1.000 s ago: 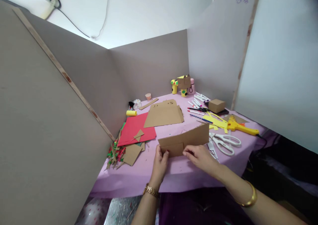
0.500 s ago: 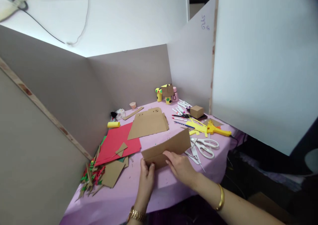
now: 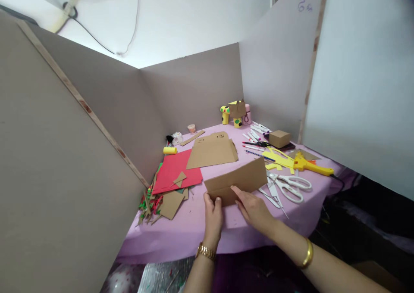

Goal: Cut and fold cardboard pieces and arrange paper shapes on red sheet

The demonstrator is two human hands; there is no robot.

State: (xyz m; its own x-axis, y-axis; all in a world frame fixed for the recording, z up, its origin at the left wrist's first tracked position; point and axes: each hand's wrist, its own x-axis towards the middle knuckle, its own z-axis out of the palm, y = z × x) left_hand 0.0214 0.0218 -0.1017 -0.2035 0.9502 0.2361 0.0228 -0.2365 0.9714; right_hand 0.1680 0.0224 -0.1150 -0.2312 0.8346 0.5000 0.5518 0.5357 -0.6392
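A brown piece of cardboard (image 3: 241,179) with a lengthwise crease is tilted up over the near part of the table. My left hand (image 3: 213,213) grips its lower left corner, thumb on the near face and the other fingers partly hidden. At the crease, the index finger of my right hand (image 3: 255,209) presses on the cardboard, while its remaining fingers bend in at the lower edge. White-handled scissors (image 3: 293,187) lie just right of the cardboard. Behind it rests a larger flat cardboard sheet (image 3: 211,153) with small slots along its far edge.
Red sheets (image 3: 174,168) and a pile of cardboard scraps (image 3: 171,204) occupy the left side. A yellow glue gun (image 3: 312,166), markers (image 3: 255,133) and a small cardboard box (image 3: 279,138) are on the right. Yellow decorated figures (image 3: 225,115) stand at the back. Grey panels (image 3: 194,84) enclose the table.
The view has shifted, so the whole table appears farther right. Both hands still hold the creased cardboard, and my right index finger is now straighter along the crease.
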